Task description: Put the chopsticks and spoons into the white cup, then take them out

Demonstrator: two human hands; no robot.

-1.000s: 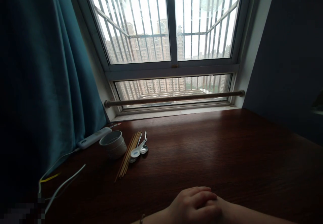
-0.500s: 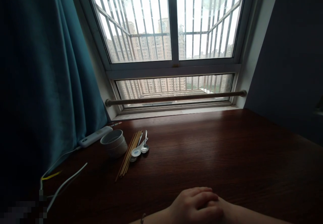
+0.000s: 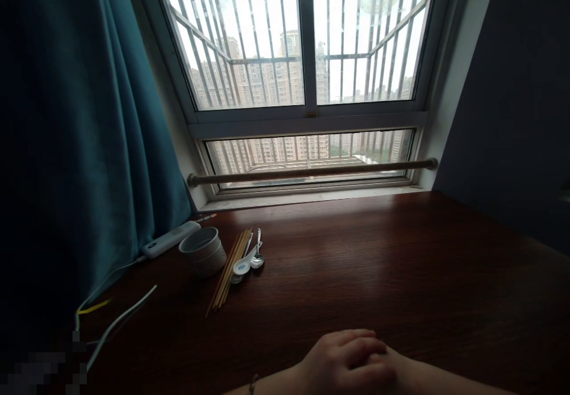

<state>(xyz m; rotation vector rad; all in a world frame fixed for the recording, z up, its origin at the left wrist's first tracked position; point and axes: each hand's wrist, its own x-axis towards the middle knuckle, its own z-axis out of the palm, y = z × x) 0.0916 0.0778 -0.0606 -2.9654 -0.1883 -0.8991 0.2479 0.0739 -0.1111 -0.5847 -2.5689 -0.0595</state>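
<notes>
Near side of worktop [image 3: 378,270]: left hand [image 3: 338,359] laid over right hand [image 3: 395,360]. Left fingers close together, bent; can't tell if gripping. Right fingers hidden, state unclear. Farther, to the left: bundled wooden chopsticks [image 3: 230,270], blue-patterned ceramic spoon [image 3: 241,266] and metal spoon [image 3: 257,261] beside them; pale cup [image 3: 208,261] upright, left of chopsticks. Beyond: barred window [image 3: 267,83].

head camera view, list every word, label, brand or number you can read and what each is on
No text can be read.
Cup: faint marks on its side, too small and blurred to read.
White spoon: blue pattern in the bowl, no lettering I can make out.
White device: dark mark at one end, too small to read.
</notes>
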